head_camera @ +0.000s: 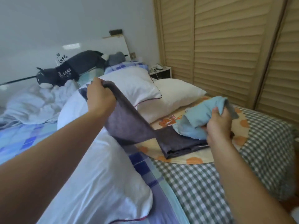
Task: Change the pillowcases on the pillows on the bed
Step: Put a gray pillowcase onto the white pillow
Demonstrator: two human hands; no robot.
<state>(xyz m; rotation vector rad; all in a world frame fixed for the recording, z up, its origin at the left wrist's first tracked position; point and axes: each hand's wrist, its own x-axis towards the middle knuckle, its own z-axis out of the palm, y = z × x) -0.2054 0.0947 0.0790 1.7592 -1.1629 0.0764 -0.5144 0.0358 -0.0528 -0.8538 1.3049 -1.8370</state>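
My left hand [100, 96] grips one corner of a dark grey pillowcase [129, 123] and lifts it above the bed. The rest of that grey cloth lies folded on a cartoon-print sheet [202, 157]. My right hand [218, 126] holds a bunched light blue pillowcase [202, 113] together with a grey edge, just above the folded pile. A bare white pillow [100, 175] lies under my left forearm. Two more white pillows [134, 84] [174, 94] rest behind the cloth.
A green checked blanket [242, 175] covers the bed's right side and a blue checked sheet [24, 136] the left. A crumpled white quilt [32, 104] and a grey plush toy [68, 70] lie near the headboard. Slatted wardrobe doors [226, 46] stand at right, beside a white nightstand [161, 72].
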